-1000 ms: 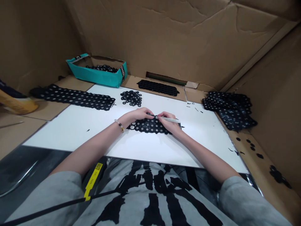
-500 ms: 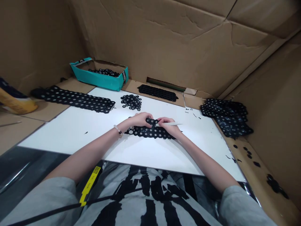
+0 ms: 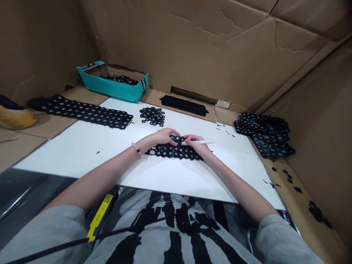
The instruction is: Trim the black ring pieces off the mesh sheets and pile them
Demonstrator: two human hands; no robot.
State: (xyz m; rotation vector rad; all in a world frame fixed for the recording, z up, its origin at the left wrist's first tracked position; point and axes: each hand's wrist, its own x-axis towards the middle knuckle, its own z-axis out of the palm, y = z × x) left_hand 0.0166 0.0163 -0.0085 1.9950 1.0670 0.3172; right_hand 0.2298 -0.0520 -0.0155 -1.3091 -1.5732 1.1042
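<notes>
A black sheet with rows of pale round spots (image 3: 176, 151) lies on the white board in front of me. My left hand (image 3: 165, 137) pinches the sheet's far edge, which is lifted a little between thumb and fingers. Closed around a slim white pen-like tool (image 3: 202, 142), my right hand (image 3: 198, 145) holds it by the sheet's raised edge. The tool's tip is too small to make out. Beyond my left hand lies a pile of small black rings (image 3: 152, 116).
A teal box (image 3: 115, 86) with black rings stands at the back left. Another spotted strip (image 3: 90, 113) lies left, a black perforated strip (image 3: 184, 105) at the back, and stacked spotted sheets (image 3: 264, 134) at right. Black scraps dot the white board (image 3: 154, 174). Cardboard walls (image 3: 192, 47) surround it.
The view has shifted slightly. Both hands stay at the sheet, with only small movements of the fingers and the white tool at its far edge.
</notes>
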